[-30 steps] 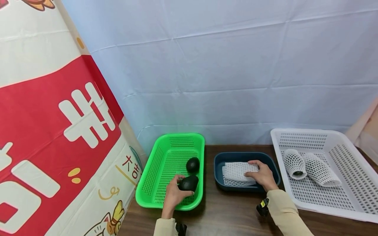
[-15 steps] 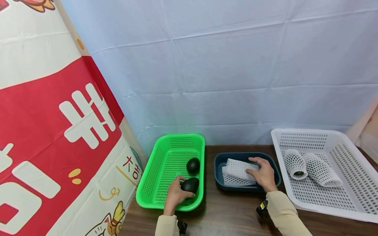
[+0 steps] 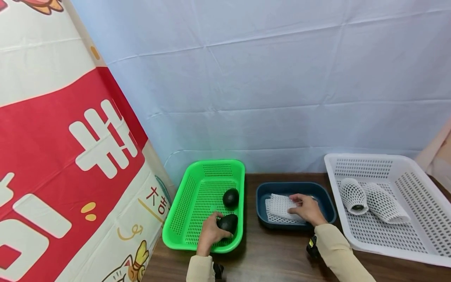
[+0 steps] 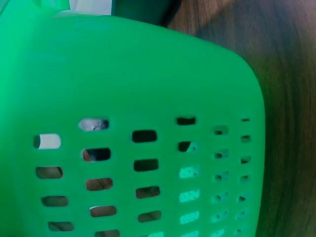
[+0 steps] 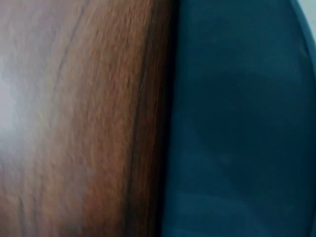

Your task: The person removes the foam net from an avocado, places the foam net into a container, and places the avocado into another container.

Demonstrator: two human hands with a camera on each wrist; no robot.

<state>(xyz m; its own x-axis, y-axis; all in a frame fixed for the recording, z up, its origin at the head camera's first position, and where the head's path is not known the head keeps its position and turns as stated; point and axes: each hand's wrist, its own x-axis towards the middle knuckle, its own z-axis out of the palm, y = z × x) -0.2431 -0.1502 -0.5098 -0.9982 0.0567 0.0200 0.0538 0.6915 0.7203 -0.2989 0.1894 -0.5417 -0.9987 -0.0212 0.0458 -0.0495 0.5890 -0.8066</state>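
Left hand (image 3: 211, 230): curled round nearer dark fruit (image 3: 230, 223) in green basket (image 3: 218, 161). Right hand (image 3: 308, 209): thumb, fingers at right end of net sleeves (image 3: 279, 206) in blue tray (image 3: 289, 226); pinch cannot be confirmed. Sleeves lie right of fruit, long axis roughly sideways.

Bare fruits (image 3: 231, 198) (image 3: 230, 223): two. Baskets (image 3: 208, 196) (image 3: 391, 238): two. Tray (image 3: 280, 226): one. Hands (image 3: 209, 232) (image 3: 307, 208): two. Bulging net sleeves (image 3: 351, 194) (image 3: 384, 203): two; flat sleeves (image 3: 279, 207) uncountable.

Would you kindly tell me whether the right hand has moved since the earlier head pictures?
Yes, slightly: judged against the dark blue tray, the right hand has shifted left, toward the tray's left end.
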